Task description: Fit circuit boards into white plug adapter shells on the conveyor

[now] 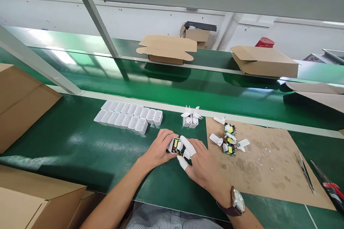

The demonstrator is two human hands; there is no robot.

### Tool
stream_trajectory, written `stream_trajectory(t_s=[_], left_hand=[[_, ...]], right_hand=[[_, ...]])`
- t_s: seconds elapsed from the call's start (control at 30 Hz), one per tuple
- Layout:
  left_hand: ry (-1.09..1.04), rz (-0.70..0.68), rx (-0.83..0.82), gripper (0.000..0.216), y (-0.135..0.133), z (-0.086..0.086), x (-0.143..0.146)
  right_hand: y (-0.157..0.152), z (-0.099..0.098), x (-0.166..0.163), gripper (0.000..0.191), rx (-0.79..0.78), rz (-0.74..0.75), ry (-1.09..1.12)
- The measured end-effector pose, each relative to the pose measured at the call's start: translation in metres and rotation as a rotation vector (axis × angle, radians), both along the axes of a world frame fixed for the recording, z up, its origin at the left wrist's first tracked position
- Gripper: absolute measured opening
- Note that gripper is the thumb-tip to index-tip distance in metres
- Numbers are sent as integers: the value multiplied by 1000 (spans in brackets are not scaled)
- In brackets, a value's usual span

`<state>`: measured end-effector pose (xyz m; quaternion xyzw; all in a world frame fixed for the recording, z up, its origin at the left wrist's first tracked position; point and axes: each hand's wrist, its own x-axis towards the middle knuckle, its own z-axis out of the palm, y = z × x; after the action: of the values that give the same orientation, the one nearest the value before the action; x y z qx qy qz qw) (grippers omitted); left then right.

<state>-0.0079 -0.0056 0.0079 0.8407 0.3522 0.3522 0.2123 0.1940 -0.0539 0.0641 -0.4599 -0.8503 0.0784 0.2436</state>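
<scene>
My left hand (158, 148) and my right hand (200, 162) meet over a small white housing with a circuit board (176, 145) in it, showing yellow and dark parts. Left fingers curl round the housing's left side. The right thumb and forefinger wear white finger cots and press on the board from the right. A wristwatch (238, 202) sits on my right wrist. Behind the hands lie two rows of several empty white housings (129, 116) on the green mat.
Two white housings with plug pieces (190, 118) stand just beyond my hands. Loose circuit boards and white parts (229, 141) lie on a brown cardboard sheet (263, 164) with tweezers (305, 171) and cutters (330, 188). Cardboard boxes (21, 100) stand left; more boxes (166, 48) on the far shelf.
</scene>
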Motion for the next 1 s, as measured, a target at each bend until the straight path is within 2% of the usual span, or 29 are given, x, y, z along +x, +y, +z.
stream_trajectory(t_s=[0.1,0.2,0.37,0.47,0.53,0.63,0.77,1.0], left_hand=[[-34,-30,-112,47,-3,0,3],[-94,-88,-243,56,-4,-2,4],[-231,-27,-428,57,-3,-5,3],[-337,-27,-575,57,-3,-1,3],[-384,-19,-629,55,-3,3,3],[-361,33,-646,55,-4,8,4],[-289,92,-620,57,-7,7,3],[-298,35,-467,69,-10,0,5]], right_hand=[[3,-1,0,57,-14,11,10],[8,-6,4,48,-46,13,125],[16,-24,23,37,-83,-66,339],[21,-34,28,34,-95,12,329],[24,-38,26,40,-115,84,274],[29,-41,21,46,-76,145,188],[35,-46,17,42,-10,185,141],[29,-53,17,40,48,161,175]])
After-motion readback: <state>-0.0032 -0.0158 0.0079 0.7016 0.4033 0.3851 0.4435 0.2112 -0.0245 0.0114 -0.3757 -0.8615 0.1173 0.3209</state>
